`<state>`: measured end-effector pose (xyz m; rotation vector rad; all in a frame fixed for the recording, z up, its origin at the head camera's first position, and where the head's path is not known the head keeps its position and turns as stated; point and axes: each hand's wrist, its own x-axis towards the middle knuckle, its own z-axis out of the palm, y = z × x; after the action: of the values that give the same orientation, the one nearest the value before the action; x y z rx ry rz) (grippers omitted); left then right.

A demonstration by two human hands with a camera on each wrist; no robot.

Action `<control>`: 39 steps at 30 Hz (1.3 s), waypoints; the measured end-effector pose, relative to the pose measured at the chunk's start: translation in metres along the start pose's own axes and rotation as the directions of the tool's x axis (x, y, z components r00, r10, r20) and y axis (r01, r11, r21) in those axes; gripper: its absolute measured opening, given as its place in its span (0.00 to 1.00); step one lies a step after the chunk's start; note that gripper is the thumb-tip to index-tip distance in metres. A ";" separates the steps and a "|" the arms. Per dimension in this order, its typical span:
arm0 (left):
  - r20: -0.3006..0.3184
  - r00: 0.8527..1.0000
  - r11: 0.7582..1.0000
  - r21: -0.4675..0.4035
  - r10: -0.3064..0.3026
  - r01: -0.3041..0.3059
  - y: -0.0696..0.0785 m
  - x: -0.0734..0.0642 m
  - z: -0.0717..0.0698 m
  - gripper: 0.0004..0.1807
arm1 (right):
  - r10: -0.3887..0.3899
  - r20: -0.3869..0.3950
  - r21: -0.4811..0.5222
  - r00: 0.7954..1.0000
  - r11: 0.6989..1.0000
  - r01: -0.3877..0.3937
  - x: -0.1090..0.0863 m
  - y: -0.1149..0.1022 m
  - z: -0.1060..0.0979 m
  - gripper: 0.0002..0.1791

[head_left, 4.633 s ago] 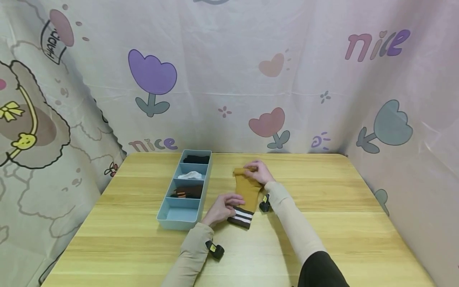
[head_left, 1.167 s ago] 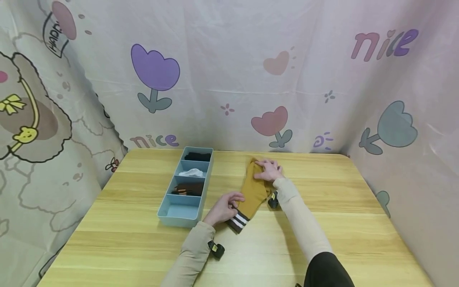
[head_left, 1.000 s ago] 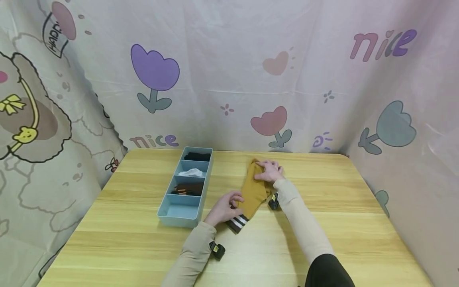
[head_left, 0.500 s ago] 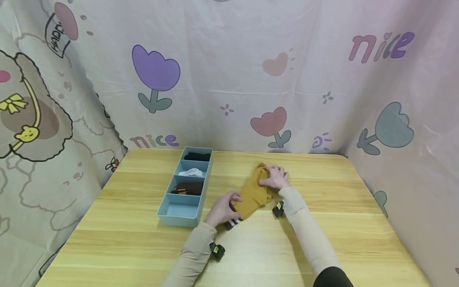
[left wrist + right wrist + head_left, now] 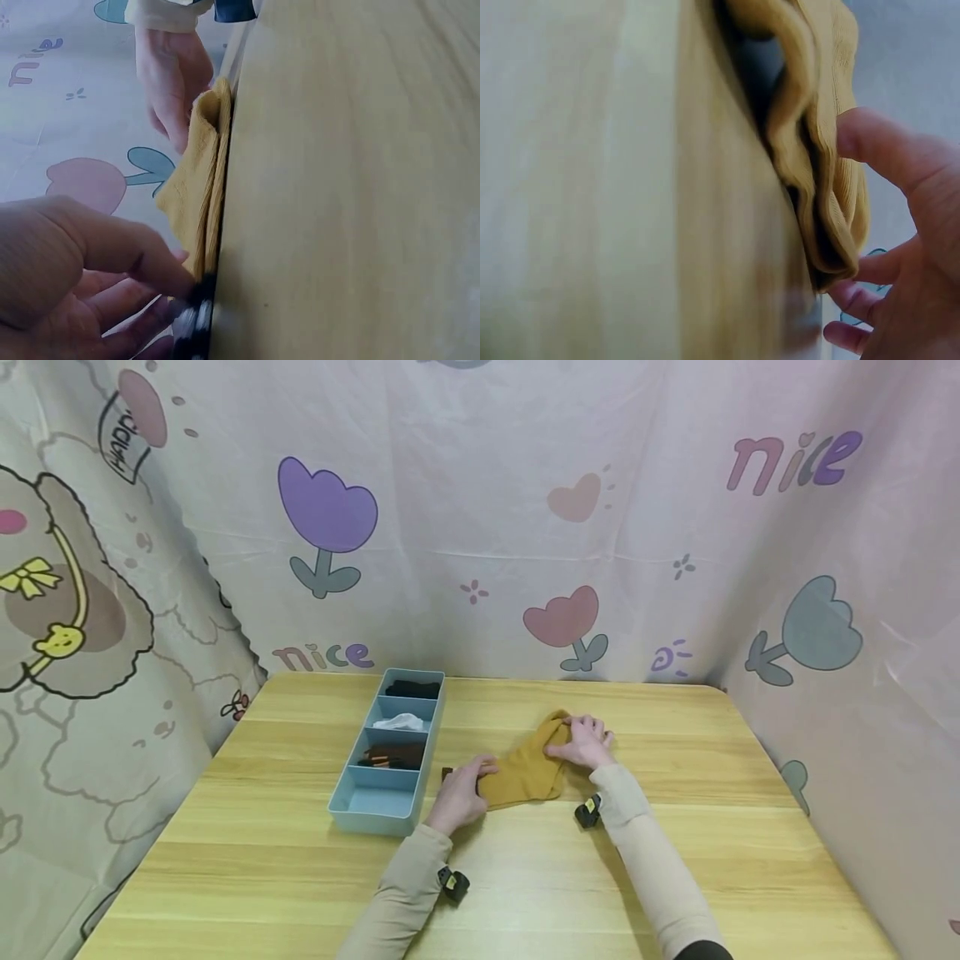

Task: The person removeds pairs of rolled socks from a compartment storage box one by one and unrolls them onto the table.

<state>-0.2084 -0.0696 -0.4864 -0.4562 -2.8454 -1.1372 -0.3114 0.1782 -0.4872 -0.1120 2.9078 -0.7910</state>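
Blue-grey box point(image 5: 371, 825), left of centre: four compartments, front one bare; behind it brown cloth point(image 5: 396, 755), then white cloth point(image 5: 401, 722), then black cloth point(image 5: 412, 690). We judge it best left undisturbed while the hands work beside it.

Left hand point(image 5: 456, 800), lower centre, just right of the box: forearm rising from the bottom edge, wrist low, thumb and fingers pinching the striped cuff point(image 5: 196, 319), which the left wrist view shows at bottom centre. We do well, in our judgement, to hold this end low and steady as an anchor.

Mustard sock point(image 5: 525, 774), right of centre: on the desk point(image 5: 720, 860), slanting from the left hand up to the right one, its layers rippled at the right end. We would smooth those ripples and match the edges, pulling gently so the knit does not stretch.

Right hand point(image 5: 583, 745), further right: forearm slanting up from the lower right, thumb on the near face of the sock, fingers bent over its far end, gripping it. Light pressure seems enough for us here.
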 end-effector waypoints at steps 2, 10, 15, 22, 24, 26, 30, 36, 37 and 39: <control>0.003 1.000 0.999 -0.035 -0.018 0.018 -0.001 0.001 0.000 0.36 | 0.013 -0.006 -0.011 1.000 1.000 -0.013 -0.002 0.001 0.000 0.45; 0.012 0.999 0.990 -0.131 -0.051 0.052 -0.004 0.002 0.002 0.39 | 0.046 -0.031 -0.047 0.998 0.998 -0.048 -0.018 0.005 -0.002 0.48; 0.024 0.996 0.985 -0.151 -0.083 0.086 -0.004 0.003 0.005 0.40 | 0.056 -0.051 -0.061 0.997 0.996 -0.059 -0.028 0.009 -0.002 0.50; -0.018 0.994 0.974 -0.201 -0.108 0.103 -0.008 0.010 0.005 0.30 | 0.054 -0.077 -0.094 0.996 0.994 -0.061 -0.036 0.011 -0.002 0.49; -0.027 0.993 0.968 -0.227 -0.116 0.107 -0.009 0.011 0.005 0.28 | 0.055 -0.079 -0.093 0.995 0.994 -0.062 -0.037 0.012 -0.003 0.49; -0.035 0.993 0.966 -0.237 -0.115 0.104 -0.010 0.013 0.006 0.29 | 0.058 -0.078 -0.089 0.995 0.994 -0.065 -0.038 0.013 -0.004 0.49; -0.050 0.993 0.970 -0.226 -0.103 0.090 -0.011 0.017 0.008 0.33 | 0.057 -0.069 -0.084 0.996 0.994 -0.063 -0.040 0.014 -0.005 0.50; -0.038 0.994 0.970 -0.225 -0.103 0.092 -0.013 0.022 0.012 0.34 | 0.037 -0.079 -0.083 0.996 0.996 -0.043 -0.046 0.018 -0.007 0.47; -0.031 0.994 0.969 -0.226 -0.105 0.095 -0.013 0.023 0.012 0.34 | 0.033 -0.083 -0.082 0.996 0.996 -0.039 -0.048 0.018 -0.007 0.47; -0.018 0.994 0.967 -0.232 -0.111 0.104 -0.013 0.025 0.013 0.34 | 0.026 -0.090 -0.083 0.996 0.996 -0.034 -0.050 0.018 -0.007 0.46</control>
<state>-0.2349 -0.0635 -0.5004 -0.2929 -2.7530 -1.4901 -0.2638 0.2026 -0.4855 -0.0422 3.0200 -0.6849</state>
